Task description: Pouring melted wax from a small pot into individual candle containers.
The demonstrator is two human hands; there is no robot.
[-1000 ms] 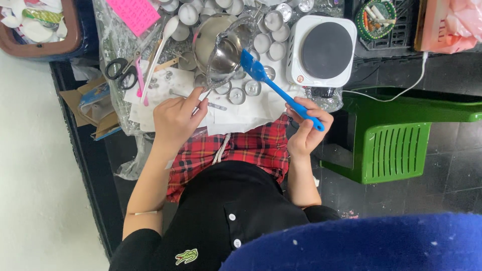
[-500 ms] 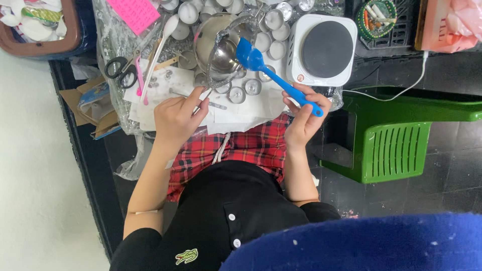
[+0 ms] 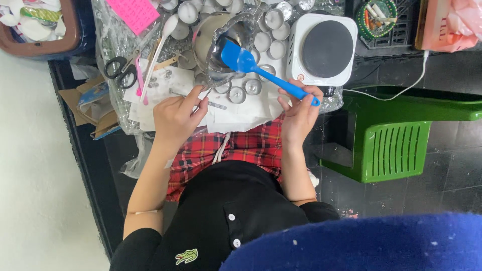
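Note:
My left hand (image 3: 175, 118) pinches the thin handle of a small metal pot (image 3: 213, 37) that rests among the tins on the paper-covered worktop (image 3: 236, 113). With my right hand (image 3: 298, 113) I grip the end of a blue silicone spatula (image 3: 266, 73). The spatula's blade lies inside the pot's mouth, against its inner wall. What the pot holds is hidden by the blade and the glare. Both forearms reach forward over my red plaid lap.
A white single hot plate (image 3: 326, 47) stands right of the pot. Several small round tins (image 3: 251, 86) surround the pot. Black scissors (image 3: 120, 73), a white spoon (image 3: 160, 45) and a pink note (image 3: 133, 12) lie left. A green plastic chair (image 3: 391, 140) stands at the right.
The spatula's blade has moved left from beside the pot into its mouth, with my right hand shifting left a little. My left hand keeps hold of the handle.

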